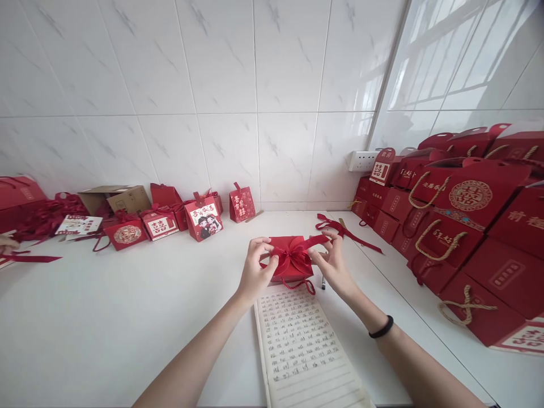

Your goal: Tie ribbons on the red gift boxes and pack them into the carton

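In front of me a small red gift box (292,272) sits at the top end of a handwritten notebook (297,340). A shiny red ribbon (293,256) is tied in a bow across its top. My left hand (258,266) pinches the bow's left loop between thumb and fingers. On the other side, my right hand (334,263) grips the bow's right part, thumb below and fingers above. A twisted red cord handle (304,284) hangs at the box's near side. Part of a pen (323,283) shows beside the box, under my right hand.
Red gift boxes (463,195) with rope handles are stacked along the right. A loose red ribbon (348,233) lies behind my right hand. Several small decorated boxes (204,218) and an open cardboard carton (123,199) stand along the wall. Another person's hand (7,245) shows at the left edge.
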`<state>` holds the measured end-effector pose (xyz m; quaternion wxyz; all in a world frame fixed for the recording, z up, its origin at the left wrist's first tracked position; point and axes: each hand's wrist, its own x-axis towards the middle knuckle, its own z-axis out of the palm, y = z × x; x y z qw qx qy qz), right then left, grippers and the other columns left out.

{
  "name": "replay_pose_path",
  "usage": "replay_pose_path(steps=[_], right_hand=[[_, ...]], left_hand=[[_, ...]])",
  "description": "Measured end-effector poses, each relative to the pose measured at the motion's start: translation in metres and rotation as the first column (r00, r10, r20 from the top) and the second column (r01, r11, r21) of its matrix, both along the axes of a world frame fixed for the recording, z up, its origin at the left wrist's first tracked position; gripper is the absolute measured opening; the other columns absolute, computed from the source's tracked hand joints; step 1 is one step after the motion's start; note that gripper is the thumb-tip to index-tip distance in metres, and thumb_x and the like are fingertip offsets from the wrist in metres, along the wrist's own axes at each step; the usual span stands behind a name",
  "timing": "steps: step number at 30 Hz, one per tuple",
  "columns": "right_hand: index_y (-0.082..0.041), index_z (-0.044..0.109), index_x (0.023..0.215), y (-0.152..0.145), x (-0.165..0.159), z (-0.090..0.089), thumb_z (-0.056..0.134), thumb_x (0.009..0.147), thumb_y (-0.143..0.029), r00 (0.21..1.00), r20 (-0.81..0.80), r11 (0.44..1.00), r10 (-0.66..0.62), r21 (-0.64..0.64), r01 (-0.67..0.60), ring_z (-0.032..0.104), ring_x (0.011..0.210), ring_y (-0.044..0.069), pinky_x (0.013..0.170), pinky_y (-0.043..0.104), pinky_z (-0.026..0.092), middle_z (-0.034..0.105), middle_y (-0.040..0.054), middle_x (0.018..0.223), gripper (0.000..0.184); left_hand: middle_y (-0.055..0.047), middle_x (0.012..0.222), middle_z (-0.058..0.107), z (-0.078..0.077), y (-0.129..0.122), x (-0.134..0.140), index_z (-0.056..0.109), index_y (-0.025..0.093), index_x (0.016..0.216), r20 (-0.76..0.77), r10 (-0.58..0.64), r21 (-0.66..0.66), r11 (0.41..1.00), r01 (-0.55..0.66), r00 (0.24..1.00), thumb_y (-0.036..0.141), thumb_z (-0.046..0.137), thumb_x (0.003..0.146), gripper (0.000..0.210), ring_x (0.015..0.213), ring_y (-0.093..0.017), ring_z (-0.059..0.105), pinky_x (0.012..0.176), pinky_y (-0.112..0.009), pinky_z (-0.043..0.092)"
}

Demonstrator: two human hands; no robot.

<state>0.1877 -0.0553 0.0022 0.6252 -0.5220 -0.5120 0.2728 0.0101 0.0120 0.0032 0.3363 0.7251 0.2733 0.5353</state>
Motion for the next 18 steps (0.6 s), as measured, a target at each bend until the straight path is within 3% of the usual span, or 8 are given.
replay_pose_path(steps=[3, 6, 9, 12, 15, 18], right_hand=[[-0.027, 0.033, 0.112, -0.0014, 0.0000, 0.0020, 0.064, 0.078, -0.051, 0.993, 0.063, 0.995, 0.096, 0.023, -0.097, 0.061, 0.101, 0.023, 0.078, 0.037, 0.055, 0.040, 0.0107, 0.130, 0.052], [-0.022, 0.046, 0.093, -0.0011, -0.0004, 0.0025, 0.061, 0.081, -0.046, 0.972, 0.200, 0.990, 0.127, 0.036, -0.137, 0.059, 0.099, 0.022, 0.077, 0.034, 0.054, 0.049, 0.0066, 0.109, 0.030], [-0.019, 0.051, 0.077, 0.0007, 0.0005, 0.0027, 0.059, 0.081, -0.044, 0.961, 0.262, 0.992, 0.093, 0.055, -0.111, 0.059, 0.083, 0.018, 0.071, 0.030, 0.052, 0.051, 0.0039, 0.090, 0.026], [-0.019, 0.049, 0.072, 0.0025, 0.0020, 0.0031, 0.057, 0.080, -0.044, 0.972, 0.212, 0.994, 0.101, 0.014, -0.106, 0.055, 0.070, 0.015, 0.059, 0.026, 0.047, 0.051, 0.0026, 0.081, 0.028], [-0.019, 0.050, 0.072, 0.0032, 0.0021, 0.0022, 0.056, 0.080, -0.044, 0.975, 0.208, 0.997, 0.080, 0.007, -0.083, 0.054, 0.070, 0.015, 0.058, 0.026, 0.046, 0.050, 0.0038, 0.084, 0.027], [-0.020, 0.054, 0.077, 0.0027, 0.0006, -0.0002, 0.052, 0.083, -0.040, 0.948, 0.315, 0.993, -0.051, 0.116, 0.015, 0.054, 0.081, 0.018, 0.067, 0.030, 0.049, 0.050, 0.0059, 0.090, 0.022]], left_hand=[[-0.007, 0.105, 0.051, 0.0018, -0.0007, -0.0017, 0.055, 0.019, 0.073, -0.014, -0.033, -0.004, 0.999, 0.033, 0.999, 0.022, 0.055, 0.075, 0.003, 0.110, -0.021, 0.050, 0.087, -0.034, 0.052], [-0.007, 0.104, 0.051, 0.0025, -0.0007, -0.0015, 0.056, 0.019, 0.074, -0.029, -0.038, -0.006, 0.999, 0.038, 0.999, 0.024, 0.057, 0.076, 0.005, 0.109, -0.021, 0.050, 0.085, -0.033, 0.052], [-0.007, 0.102, 0.052, 0.0017, 0.0001, -0.0002, 0.057, 0.019, 0.076, -0.028, -0.018, 0.008, 1.000, 0.018, 0.999, 0.027, 0.056, 0.079, 0.009, 0.107, -0.020, 0.051, 0.085, -0.033, 0.051], [-0.007, 0.101, 0.053, 0.0004, 0.0010, 0.0003, 0.057, 0.019, 0.077, -0.038, 0.005, 0.033, 0.999, -0.004, 0.999, 0.030, 0.053, 0.083, 0.012, 0.105, -0.020, 0.052, 0.086, -0.033, 0.050], [-0.006, 0.099, 0.056, -0.0010, 0.0016, -0.0007, 0.055, 0.020, 0.077, -0.061, 0.057, 0.103, 0.993, -0.050, 0.997, 0.028, 0.051, 0.085, 0.012, 0.103, -0.019, 0.053, 0.088, -0.034, 0.047], [-0.005, 0.097, 0.059, -0.0024, 0.0023, -0.0025, 0.052, 0.020, 0.078, -0.107, 0.102, 0.242, 0.967, -0.074, 0.989, 0.024, 0.050, 0.085, 0.008, 0.099, -0.018, 0.054, 0.090, -0.035, 0.045]])
